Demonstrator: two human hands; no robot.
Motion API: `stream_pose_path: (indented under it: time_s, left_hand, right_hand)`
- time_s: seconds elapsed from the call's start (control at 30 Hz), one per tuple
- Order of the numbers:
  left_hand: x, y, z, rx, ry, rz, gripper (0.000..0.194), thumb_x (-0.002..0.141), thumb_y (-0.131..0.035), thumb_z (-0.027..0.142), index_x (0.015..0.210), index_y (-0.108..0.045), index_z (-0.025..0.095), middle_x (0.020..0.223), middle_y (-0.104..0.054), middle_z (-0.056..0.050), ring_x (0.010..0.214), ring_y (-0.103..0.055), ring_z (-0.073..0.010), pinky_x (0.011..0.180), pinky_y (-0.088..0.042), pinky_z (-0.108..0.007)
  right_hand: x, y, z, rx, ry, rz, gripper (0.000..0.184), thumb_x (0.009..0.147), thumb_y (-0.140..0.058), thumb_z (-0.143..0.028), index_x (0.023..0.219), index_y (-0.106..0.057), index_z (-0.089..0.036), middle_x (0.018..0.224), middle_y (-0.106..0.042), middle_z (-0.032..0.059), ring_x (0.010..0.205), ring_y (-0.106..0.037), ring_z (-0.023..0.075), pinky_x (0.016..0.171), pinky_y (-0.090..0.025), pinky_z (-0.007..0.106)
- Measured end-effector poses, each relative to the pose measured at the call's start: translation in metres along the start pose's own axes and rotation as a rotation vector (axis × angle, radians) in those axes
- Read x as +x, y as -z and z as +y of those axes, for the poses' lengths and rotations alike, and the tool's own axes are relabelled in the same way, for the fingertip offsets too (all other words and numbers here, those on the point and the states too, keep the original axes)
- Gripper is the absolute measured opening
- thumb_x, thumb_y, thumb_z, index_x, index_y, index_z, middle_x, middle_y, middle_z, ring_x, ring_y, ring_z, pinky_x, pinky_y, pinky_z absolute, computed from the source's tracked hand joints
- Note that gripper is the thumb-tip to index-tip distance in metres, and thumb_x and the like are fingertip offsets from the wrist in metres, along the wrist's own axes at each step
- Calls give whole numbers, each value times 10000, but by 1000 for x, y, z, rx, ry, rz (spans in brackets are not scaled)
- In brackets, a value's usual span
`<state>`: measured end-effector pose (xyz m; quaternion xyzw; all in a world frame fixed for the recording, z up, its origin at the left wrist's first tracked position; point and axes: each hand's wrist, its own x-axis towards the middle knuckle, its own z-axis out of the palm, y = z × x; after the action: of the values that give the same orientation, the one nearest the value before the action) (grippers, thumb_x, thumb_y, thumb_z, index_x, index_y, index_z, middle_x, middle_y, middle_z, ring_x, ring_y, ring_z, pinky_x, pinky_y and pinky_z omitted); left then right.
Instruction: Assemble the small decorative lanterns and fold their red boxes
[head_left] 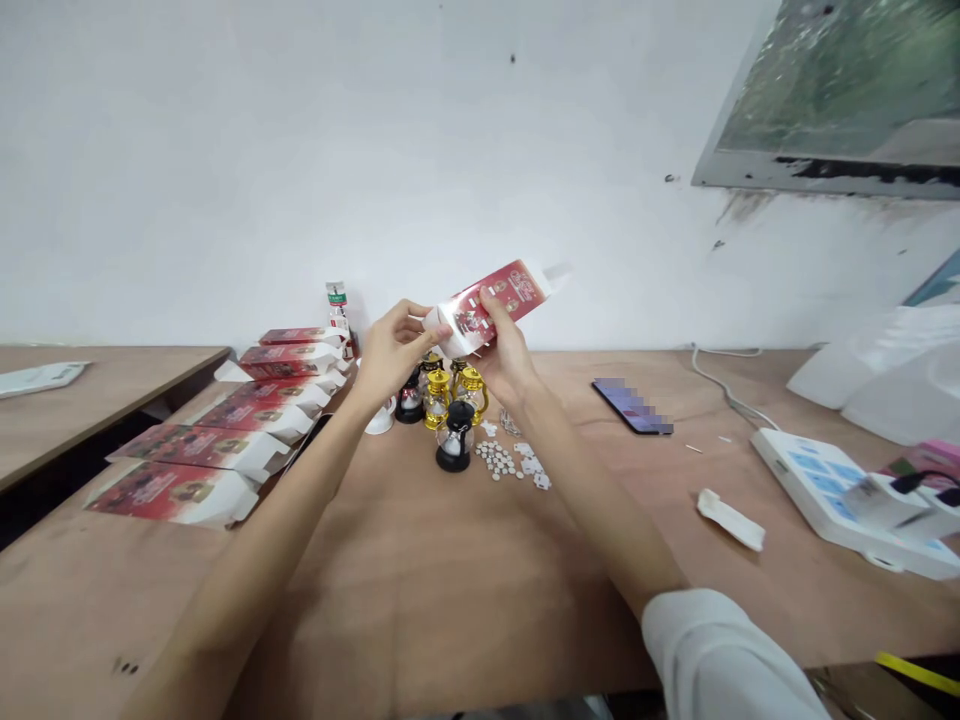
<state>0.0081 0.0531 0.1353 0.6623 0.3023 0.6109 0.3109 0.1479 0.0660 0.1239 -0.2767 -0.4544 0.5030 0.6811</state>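
Observation:
A red and white printed carton [499, 300] is held up above the table, tilted, its far flap sticking out to the right. My right hand [506, 345] is wrapped round its body, thumb on the printed face. At the near end, my left hand [401, 345] pinches the white flap between thumb and fingers. Below the hands stand several small lanterns, among them a gold lantern [437, 400] and a black lantern [454, 438]. Beside them lie small white round pieces [499, 460] and white tags [532, 466].
Several red cartons [247, 410] with raised flaps lie in a row at the left. A tube [337, 305] stands behind them by the wall. To the right are a phone [631, 406], a crumpled white strip [731, 520] and a power strip [847, 500] with plugged-in chargers and a cable.

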Motion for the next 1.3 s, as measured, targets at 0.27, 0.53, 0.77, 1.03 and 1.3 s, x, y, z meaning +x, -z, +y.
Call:
stream_pose_path:
  time_s: [0.27,0.53,0.77,1.03,1.3]
  left_hand:
    - [-10,4,11,321,-90,-58,167,737,-608,162,895,-642,205,593,-572,12,678,-563,-190,743,-439,-301]
    - [-10,4,15,437,-213,-83,170,723,-560,167,864,-642,218,928,-649,-38,891,-541,-220,890,-405,-336]
    - [-10,-1,7,132,-88,105,88,744,-606,218,807,-663,199,831,-650,-20,755,-560,-158,736,-448,-285]
    - [-9,-14,-10,-267,42,260,226,613,-611,96,812,-594,201,881,-631,-4,807,-589,-142,673,-504,-246]
    - [-9,-15,-9,-320,-28,230,285,585,-623,165,865,-602,214,886,-646,-9,846,-593,-162,690,-488,-252]
  right_hand:
    - [-7,-5,-6,-4,50,5,555,621,-701,-543,1038,-607,-189,934,-682,70,894,-633,217,763,-527,359]
    - [-5,1,-12,10,-15,-6,474,633,-684,-540,962,-621,-204,930,-685,56,938,-627,217,761,-530,348]
    - [-4,-1,-4,-6,1,-60,539,676,-643,-595,1058,-600,-217,998,-679,68,991,-611,229,759,-532,359]
    - [-5,-7,2,3,79,-68,585,675,-624,-643,1070,-595,-212,1043,-665,80,1054,-591,233,787,-542,359]
    - [1,-1,-2,-25,29,-80,599,744,-522,-665,1147,-575,-226,1089,-663,73,1107,-569,241,781,-537,369]
